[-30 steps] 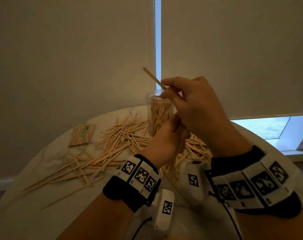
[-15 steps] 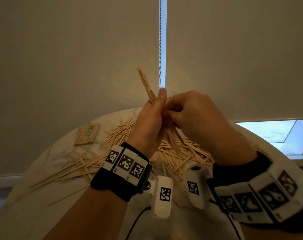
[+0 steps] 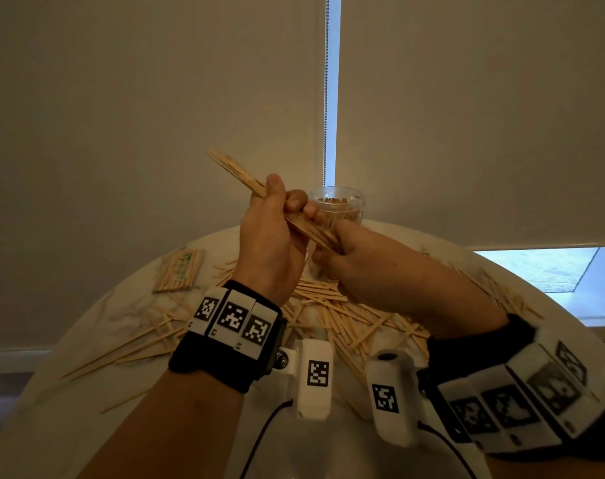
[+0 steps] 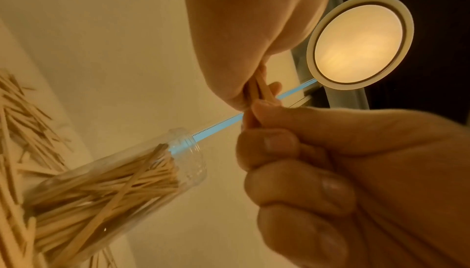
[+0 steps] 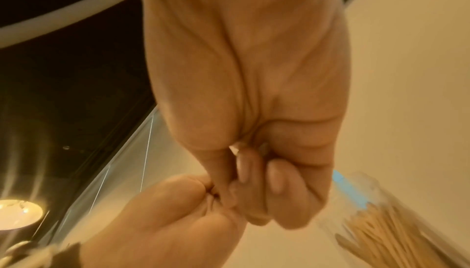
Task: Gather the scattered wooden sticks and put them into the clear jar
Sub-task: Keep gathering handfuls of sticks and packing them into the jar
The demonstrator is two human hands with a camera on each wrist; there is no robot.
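Observation:
My left hand (image 3: pixel 283 209) grips a bundle of wooden sticks (image 3: pixel 238 174) that slants from upper left down to the right, in front of the clear jar (image 3: pixel 339 209). My right hand (image 3: pixel 335 250) holds the bundle's lower end, its fingers curled. The jar stands upright at the back of the table, open-topped and holding many sticks (image 4: pixel 114 181). In the left wrist view the bundle (image 4: pixel 257 91) runs between both hands. In the right wrist view my right hand's fingers (image 5: pixel 274 181) are curled and the sticks barely show. Many loose sticks (image 3: pixel 328 305) lie scattered below.
The round white table (image 3: pixel 86 409) carries the scattered sticks in front of and to both sides of the jar. A flat packet of sticks (image 3: pixel 180 271) lies at the back left. Roller blinds (image 3: pixel 155 98) hang close behind. A round lamp (image 4: pixel 358 43) glows overhead.
My right hand came down from above the jar, where it pinched a single stick. My left hand rose from the pile with a bundle, and both hands now hold it, tilted.

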